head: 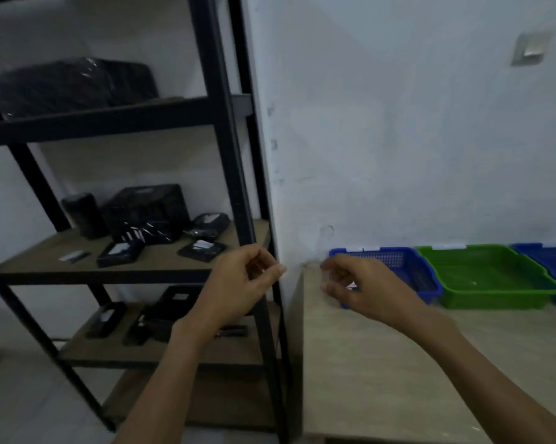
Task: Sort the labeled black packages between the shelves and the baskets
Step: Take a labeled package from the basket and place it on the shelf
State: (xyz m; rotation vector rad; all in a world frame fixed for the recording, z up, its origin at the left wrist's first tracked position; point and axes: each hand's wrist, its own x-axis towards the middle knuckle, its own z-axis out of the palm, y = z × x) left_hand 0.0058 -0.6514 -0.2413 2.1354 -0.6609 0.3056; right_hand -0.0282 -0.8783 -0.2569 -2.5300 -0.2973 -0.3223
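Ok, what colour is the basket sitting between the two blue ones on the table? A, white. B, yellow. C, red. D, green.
D: the green basket stands on the table with the left blue basket on one side of it and the right blue basket on the other.

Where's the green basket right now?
The green basket sits on the table, right side of the head view, against the wall, between the left blue basket and the right blue basket.
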